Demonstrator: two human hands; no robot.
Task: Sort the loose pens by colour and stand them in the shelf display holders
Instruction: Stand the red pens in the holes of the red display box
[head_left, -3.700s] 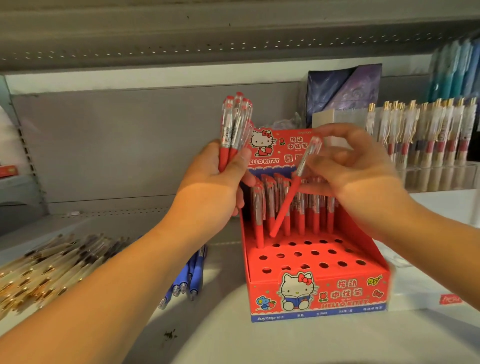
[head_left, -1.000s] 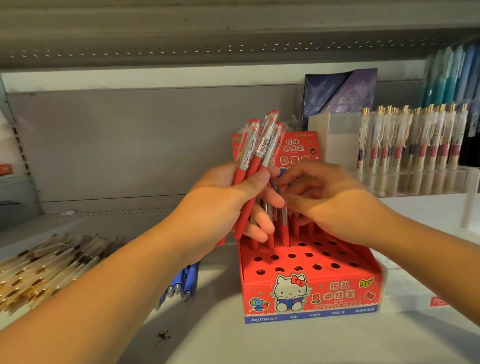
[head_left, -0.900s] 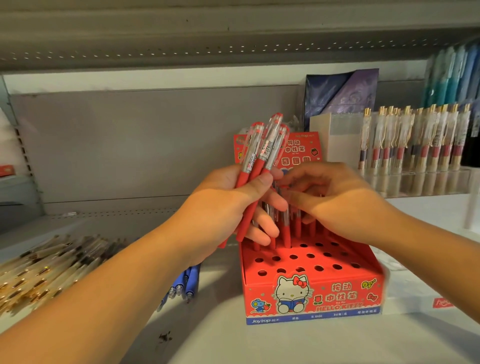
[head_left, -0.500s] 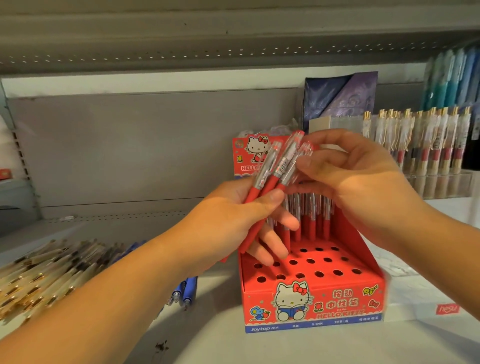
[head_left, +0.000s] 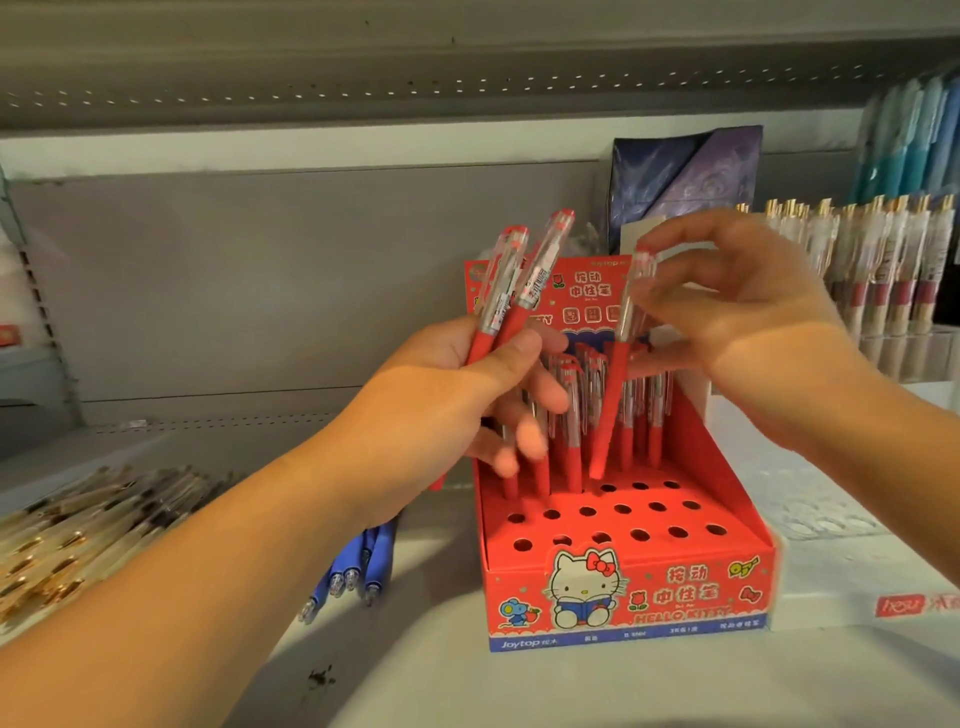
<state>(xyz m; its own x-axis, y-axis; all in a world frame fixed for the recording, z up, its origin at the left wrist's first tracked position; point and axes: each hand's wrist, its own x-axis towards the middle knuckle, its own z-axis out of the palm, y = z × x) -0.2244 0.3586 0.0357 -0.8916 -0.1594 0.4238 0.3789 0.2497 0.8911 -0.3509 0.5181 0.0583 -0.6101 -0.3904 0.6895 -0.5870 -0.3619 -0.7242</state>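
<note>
So, right hand (head_left: 727, 332) pinches one red clear-capped pen (head_left: 631, 312) tip-down to slot 12 o'clock holes of red cardboard holder (head_left: 649, 631), left hand (head_left: 447, 410) gripping two spare red pens (head_left: 540, 270).

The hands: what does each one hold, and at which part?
Left hand grips two red pens by their red lower barrels. Right hand pinches one red pen by its clear upper end, tip down above the red holder.

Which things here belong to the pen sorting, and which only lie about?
Job: left hand gripping two red plastic pens; right hand pinching one red pen; red cardboard display box; loose blue pens; loose clear gold-trimmed pens.
Lying about: purple glossy packet; filled clear plastic holder.
</note>
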